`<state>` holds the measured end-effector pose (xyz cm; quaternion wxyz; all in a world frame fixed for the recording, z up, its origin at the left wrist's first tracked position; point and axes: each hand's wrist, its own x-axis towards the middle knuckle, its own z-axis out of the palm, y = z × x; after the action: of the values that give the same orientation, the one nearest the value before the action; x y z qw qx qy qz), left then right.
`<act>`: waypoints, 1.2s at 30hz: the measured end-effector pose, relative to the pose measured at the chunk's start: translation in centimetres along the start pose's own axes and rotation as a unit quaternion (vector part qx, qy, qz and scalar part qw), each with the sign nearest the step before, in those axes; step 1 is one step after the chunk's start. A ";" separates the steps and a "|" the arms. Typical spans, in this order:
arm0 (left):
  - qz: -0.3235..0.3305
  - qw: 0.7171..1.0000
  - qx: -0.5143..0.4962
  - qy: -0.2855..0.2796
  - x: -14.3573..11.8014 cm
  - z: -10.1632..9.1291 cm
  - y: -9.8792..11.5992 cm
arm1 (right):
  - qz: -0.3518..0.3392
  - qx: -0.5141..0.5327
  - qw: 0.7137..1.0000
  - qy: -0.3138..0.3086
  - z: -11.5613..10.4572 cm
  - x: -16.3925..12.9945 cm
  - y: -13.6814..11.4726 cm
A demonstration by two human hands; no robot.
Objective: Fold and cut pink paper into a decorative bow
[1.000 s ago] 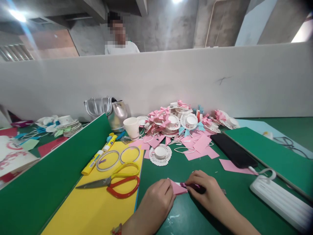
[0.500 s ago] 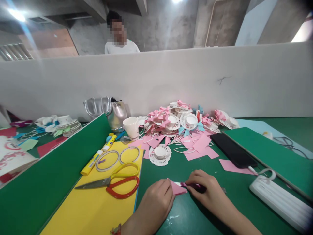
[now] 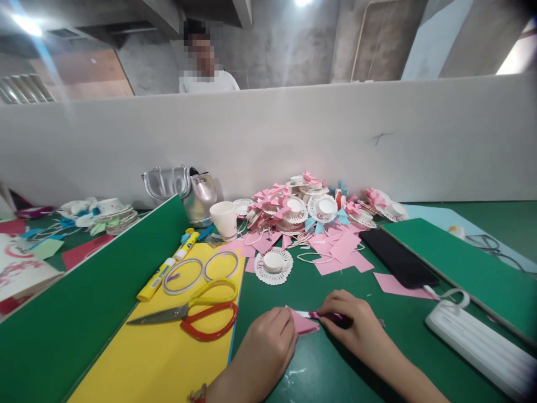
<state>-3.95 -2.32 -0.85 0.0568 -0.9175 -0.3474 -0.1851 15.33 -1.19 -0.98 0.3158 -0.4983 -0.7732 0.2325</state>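
My left hand (image 3: 268, 341) pinches a folded piece of pink paper (image 3: 305, 323) against the green table. In my right hand (image 3: 350, 316) is a purple utility knife (image 3: 314, 315), its fingers wrapped round the handle. The pale blade points left and lies at the fold of the paper, its tip hidden by the paper or my left fingers. Just beyond my hands sits a scalloped white paper disc with a small cup base on it (image 3: 273, 262). Scissors (image 3: 210, 310) with one yellow and one red handle lie to the left of my left hand.
Yellow card (image 3: 159, 358) bears tape rolls (image 3: 183, 276) and glue sticks (image 3: 156, 280). A paper cup (image 3: 224, 219) and a heap of pink-bowed paper pieces (image 3: 293, 210) stand behind. On the right are a phone (image 3: 398, 260) and a white power strip (image 3: 478, 347). A person (image 3: 210, 83) is beyond the partition.
The knife blade has shifted slightly up and left along the fold, and more of it shows above the pink paper. Both hands stay nearly in place.
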 end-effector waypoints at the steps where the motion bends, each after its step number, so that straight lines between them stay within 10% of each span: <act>1: 0.000 1.000 -0.003 -0.001 0.0 0.0 0.0 | -0.001 0.002 1.000 0.002 0.0 0.0 0.0; 11: -0.022 0.998 -0.049 -0.036 -0.2 0.1 -0.2 | -0.010 -0.017 0.999 0.031 -0.5 0.1 1.6; 21: -0.207 0.950 -0.231 0.028 1.0 -0.2 -1.2 | 0.009 -0.026 0.994 0.108 -0.4 0.0 1.3; 31: -0.288 0.912 -0.276 0.100 2.1 -0.5 1.1 | 0.177 0.308 0.934 0.044 3.3 0.7 -2.9; 36: -0.371 0.802 -0.457 0.106 2.5 -0.8 0.8 | 0.177 0.346 0.919 0.073 2.7 1.0 -2.3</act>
<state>-1.92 -1.60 0.89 -0.4052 -0.6130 -0.5282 -0.4254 11.64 -1.33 -1.10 0.4773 -0.5023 -0.5189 0.5006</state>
